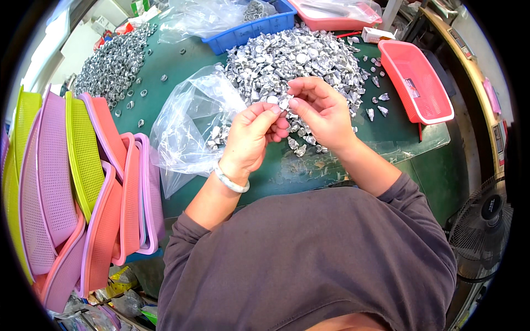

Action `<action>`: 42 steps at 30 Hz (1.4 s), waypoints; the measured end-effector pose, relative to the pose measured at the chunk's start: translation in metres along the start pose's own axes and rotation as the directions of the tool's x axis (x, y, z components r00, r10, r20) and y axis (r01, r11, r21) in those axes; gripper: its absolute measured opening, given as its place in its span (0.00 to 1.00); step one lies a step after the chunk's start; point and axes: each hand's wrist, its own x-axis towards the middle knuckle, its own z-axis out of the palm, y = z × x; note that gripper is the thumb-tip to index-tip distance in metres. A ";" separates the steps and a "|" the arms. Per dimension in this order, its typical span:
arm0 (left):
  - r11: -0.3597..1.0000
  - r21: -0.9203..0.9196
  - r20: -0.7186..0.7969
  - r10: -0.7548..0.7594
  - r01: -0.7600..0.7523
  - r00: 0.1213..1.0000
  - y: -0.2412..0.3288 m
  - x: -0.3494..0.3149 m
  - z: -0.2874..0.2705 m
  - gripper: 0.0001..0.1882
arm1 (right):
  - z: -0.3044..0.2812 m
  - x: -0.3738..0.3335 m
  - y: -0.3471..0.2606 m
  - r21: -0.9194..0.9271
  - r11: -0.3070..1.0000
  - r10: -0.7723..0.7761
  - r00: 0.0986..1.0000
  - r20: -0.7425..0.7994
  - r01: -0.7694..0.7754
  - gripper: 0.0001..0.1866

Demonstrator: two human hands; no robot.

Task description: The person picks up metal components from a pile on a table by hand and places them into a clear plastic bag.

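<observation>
My left hand [253, 132], with a pale bangle [231, 181] on its wrist, is closed in a pinch at the near edge of a heap of silvery metal pieces [298, 55]. My right hand [327, 115] faces it, thumb and forefinger curled in. Between the fingertips of both hands is a small silvery metal piece [284, 104]; its exact shape is partly hidden by fingers and blends with the heap behind. Left of my left hand lies a clear plastic bag [190, 124], crumpled, with a few metal pieces at its mouth.
A pink basket [411, 83] stands right of the heap. A blue crate [248, 33] and a pink tray [337, 21] sit behind it. Small metal rings [113, 66] are piled at the far left. Nested colourful baskets [99, 220] crowd the left side. A fan [488, 215] stands at right.
</observation>
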 end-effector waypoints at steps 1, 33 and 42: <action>1.000 0.013 -0.011 -0.001 0.001 1.000 0.000 0.000 0.001 0.07 | -0.002 0.000 -0.004 0.016 1.000 0.025 1.000 0.018 -0.025 0.15; 0.973 -0.011 0.090 -0.227 0.228 0.970 0.007 -0.004 0.008 0.09 | -0.027 -0.011 -0.008 -0.032 0.997 0.074 0.986 0.149 -0.070 0.21; 0.987 0.011 0.108 -0.159 0.158 0.981 -0.005 -0.003 0.004 0.07 | -0.027 -0.014 -0.014 -0.031 0.999 0.031 0.981 0.193 -0.025 0.25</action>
